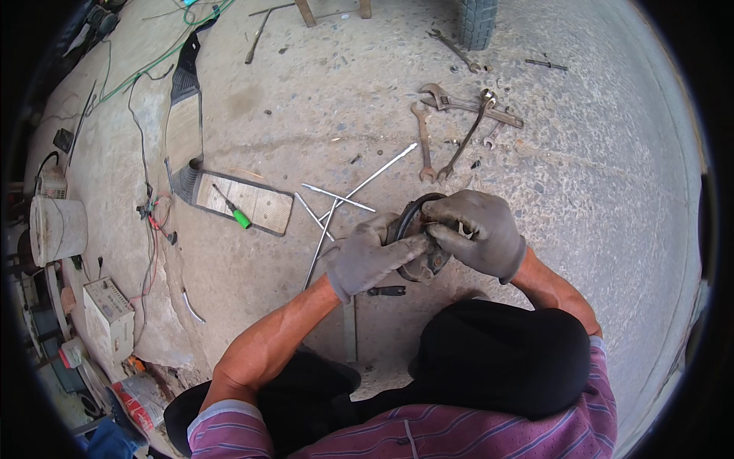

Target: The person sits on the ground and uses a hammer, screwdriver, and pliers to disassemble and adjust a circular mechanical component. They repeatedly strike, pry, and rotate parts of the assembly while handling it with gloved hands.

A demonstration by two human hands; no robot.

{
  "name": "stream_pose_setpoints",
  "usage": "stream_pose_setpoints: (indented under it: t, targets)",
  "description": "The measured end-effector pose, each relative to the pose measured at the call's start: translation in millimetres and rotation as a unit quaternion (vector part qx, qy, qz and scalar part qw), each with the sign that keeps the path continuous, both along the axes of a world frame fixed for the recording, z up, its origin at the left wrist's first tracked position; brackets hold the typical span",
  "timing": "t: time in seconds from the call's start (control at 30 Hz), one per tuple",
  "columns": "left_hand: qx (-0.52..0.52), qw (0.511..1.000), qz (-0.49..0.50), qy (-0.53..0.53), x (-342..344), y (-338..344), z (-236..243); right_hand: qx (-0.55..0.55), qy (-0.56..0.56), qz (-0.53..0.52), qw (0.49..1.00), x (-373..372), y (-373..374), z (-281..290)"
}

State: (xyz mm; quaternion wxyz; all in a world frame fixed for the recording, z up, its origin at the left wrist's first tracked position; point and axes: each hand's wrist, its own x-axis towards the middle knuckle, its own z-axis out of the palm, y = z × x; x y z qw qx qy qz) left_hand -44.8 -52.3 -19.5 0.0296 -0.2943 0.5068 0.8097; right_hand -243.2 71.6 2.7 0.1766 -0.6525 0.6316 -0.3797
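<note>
Both of my hands wear grey work gloves and meet over a round metal part with a black rim [411, 217], held above the concrete floor. My left hand [372, 251] is closed around its left side, thumb laid across the front. At its upper right, my right hand [478, 233] has thumb and fingers pinched together at the opening; what is between them is too small to make out. The lower end of the part [424, 268] is dull grey metal. Just below it, a small black tool [386, 291] lies on the floor.
Several wrenches [466, 115] lie beyond my right hand. Crossed metal rods [336, 200] are left of the part. A green-handled screwdriver [240, 217] rests on a folded mat [264, 200]. Along the left stand a white bucket [65, 229] and a white box [111, 314]. A tyre [478, 23] is at the top.
</note>
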Motion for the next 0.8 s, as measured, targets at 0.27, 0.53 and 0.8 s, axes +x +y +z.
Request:
stream_pose_setpoints:
  t: [0.27, 0.53, 0.8]
  targets:
    - [0.008, 1.0, 0.006, 0.014, 0.7, 0.1, -0.3, 0.056, -0.201, -0.091, 0.974, 12.6, 6.3, -2.4]
    - [-0.043, 0.999, -0.008, 0.005, 1.3, -0.1, -3.4, 0.129, -0.274, -0.107, 0.947, 7.7, 7.3, -0.1]
    - [-0.031, 0.999, 0.002, 0.025, 1.0, 1.5, -6.7, 0.026, -0.086, -0.063, 0.994, 6.9, 5.7, -1.3]
